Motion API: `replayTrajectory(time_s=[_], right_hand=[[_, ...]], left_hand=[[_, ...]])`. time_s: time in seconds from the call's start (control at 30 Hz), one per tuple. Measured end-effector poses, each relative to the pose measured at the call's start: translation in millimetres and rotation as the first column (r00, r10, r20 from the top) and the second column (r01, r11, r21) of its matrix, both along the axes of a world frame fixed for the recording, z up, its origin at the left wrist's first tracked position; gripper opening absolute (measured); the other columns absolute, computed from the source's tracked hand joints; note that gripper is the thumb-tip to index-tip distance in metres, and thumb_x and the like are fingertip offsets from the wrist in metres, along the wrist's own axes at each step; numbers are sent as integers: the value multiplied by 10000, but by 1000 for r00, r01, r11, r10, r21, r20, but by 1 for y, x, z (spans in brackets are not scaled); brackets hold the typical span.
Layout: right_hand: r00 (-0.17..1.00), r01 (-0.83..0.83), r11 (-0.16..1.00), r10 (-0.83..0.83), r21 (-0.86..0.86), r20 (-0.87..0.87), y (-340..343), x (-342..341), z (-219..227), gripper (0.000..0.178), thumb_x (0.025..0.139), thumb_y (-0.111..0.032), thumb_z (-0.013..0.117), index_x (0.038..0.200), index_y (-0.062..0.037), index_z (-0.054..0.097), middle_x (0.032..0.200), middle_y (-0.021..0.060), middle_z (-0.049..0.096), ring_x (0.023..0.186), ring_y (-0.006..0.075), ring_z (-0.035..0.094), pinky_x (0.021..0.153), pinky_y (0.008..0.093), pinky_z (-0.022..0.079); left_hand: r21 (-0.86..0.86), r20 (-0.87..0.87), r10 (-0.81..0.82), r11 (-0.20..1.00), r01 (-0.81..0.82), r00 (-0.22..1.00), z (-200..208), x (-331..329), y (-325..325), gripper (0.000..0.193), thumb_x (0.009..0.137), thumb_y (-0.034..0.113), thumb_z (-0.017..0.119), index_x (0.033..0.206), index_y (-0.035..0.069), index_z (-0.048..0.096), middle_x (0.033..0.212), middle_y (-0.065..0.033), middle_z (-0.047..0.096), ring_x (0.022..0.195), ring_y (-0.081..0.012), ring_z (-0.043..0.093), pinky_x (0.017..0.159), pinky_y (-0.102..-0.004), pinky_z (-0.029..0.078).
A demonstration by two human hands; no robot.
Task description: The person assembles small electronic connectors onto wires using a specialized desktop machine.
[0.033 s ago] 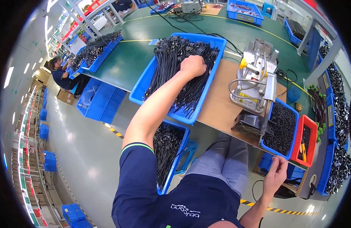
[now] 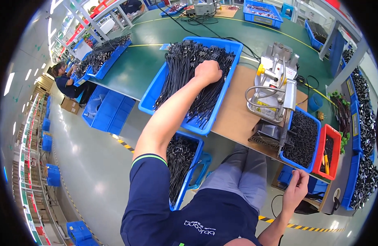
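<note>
My left hand (image 2: 208, 72) reaches into a large blue tray (image 2: 144, 107) heaped with black cables (image 2: 183, 69). Its fingers curl down among the cable ends, and the fingertips are hidden. Lower on the right, my right hand (image 2: 296, 192) is closed in a pinch just off the front of a smaller blue bin (image 2: 316, 149). That bin holds small black pieces (image 2: 300, 137). Whatever lies between the right fingertips is too small to make out.
A metal bench machine (image 2: 273, 92) with a yellow knob stands between tray and bin. A red bin (image 2: 330, 176) holds a yellow-handled tool (image 2: 326, 164). Another blue tray of cables (image 2: 181, 160) sits below the table edge. A co-worker (image 2: 65, 82) sits far left.
</note>
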State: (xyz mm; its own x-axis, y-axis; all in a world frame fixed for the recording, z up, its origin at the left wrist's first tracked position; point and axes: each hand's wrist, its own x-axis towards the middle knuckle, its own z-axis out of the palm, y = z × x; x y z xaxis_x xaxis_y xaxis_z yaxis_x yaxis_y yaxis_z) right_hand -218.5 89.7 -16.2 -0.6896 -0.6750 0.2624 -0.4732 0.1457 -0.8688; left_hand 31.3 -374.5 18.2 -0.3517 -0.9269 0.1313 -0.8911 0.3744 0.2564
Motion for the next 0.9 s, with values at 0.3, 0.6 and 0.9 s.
replayTrajectory(time_s=[0.3,0.6,0.9], right_hand=[[999,22,997,-25,78,25,13,5,-2,121,1087,-96,629,1102,19,666,934,37,707,771,76,580,700,245,486],[1000,-17,998,15,53,24,11,12,1,111,1078,-92,642,1094,16,665,900,38,696,716,79,564,651,248,474],[998,-31,999,30,26,50,21,12,3,91,1067,-66,646,1072,24,656,911,46,690,717,77,565,656,247,476]], left_hand=[[173,-200,84,984,-49,976,-6,-25,-23,294,855,294,754,1082,135,853,1146,-192,792,1105,-366,758,1026,-488,575],[115,-268,39,993,-8,963,-19,-13,-34,377,791,275,810,1113,81,816,1156,-182,789,1121,-350,748,1029,-444,572],[205,-865,105,966,154,491,40,-10,-22,216,966,110,662,1108,-43,718,894,-85,736,722,-158,736,626,-298,631]])
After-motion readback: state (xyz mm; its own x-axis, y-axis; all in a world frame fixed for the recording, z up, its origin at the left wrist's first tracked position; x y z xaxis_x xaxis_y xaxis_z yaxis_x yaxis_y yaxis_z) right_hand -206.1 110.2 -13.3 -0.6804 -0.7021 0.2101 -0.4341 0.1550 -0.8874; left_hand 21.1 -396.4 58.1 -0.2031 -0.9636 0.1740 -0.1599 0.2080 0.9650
